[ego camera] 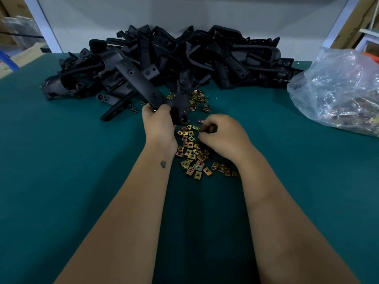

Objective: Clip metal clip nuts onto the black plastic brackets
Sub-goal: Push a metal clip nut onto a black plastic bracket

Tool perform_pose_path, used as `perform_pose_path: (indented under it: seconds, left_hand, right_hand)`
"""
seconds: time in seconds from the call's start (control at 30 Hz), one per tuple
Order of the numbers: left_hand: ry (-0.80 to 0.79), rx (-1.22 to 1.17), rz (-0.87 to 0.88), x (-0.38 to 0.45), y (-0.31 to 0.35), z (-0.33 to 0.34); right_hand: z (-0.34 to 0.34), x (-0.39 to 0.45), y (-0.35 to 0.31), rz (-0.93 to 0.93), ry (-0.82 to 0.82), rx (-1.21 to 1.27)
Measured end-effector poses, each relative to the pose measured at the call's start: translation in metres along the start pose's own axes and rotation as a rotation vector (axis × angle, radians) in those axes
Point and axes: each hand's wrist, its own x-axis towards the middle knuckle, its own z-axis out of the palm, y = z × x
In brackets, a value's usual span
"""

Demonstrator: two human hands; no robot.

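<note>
My left hand [159,121] grips a black plastic bracket [141,83] by its near end, and the bracket slants up and away to the left. A second black arm [181,103] hangs down beside that hand. My right hand [222,135] is curled over a scatter of gold-coloured metal clip nuts [192,152] on the green mat, its fingertips down among them. Whether it pinches a nut is hidden by the fingers. More clip nuts [196,99] lie farther back by the brackets.
A big heap of black plastic brackets [205,56] fills the back of the green mat [71,160]. A clear plastic bag [340,89] with more metal parts lies at the right. A white wall panel stands behind the heap.
</note>
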Motion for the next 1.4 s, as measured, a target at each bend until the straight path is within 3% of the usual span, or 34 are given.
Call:
perform_pose_path:
  seconds: [0.13, 0.27, 0.47, 0.7, 1.4]
  left_hand:
    - [-0.066, -0.036, -0.022, -0.003, 0.001, 0.003]
    - [-0.175, -0.053, -0.044, -0.01, 0.001, 0.006]
    - [-0.298, -0.01, -0.06, -0.017, 0.002, 0.006]
    - [-0.366, 0.022, -0.087, -0.02, 0.003, 0.005]
    - [-0.428, 0.112, -0.058, -0.019, 0.003, 0.003]
  right_hand:
    - [0.004, 0.002, -0.002, 0.026, 0.142, 0.275]
    - [0.005, 0.004, -0.007, 0.115, 0.316, 0.756]
    - [0.006, 0.004, -0.012, 0.164, 0.271, 1.134]
    - [0.001, 0.004, -0.008, 0.168, 0.254, 1.396]
    - [0.001, 0.005, -0.008, 0.145, 0.188, 1.448]
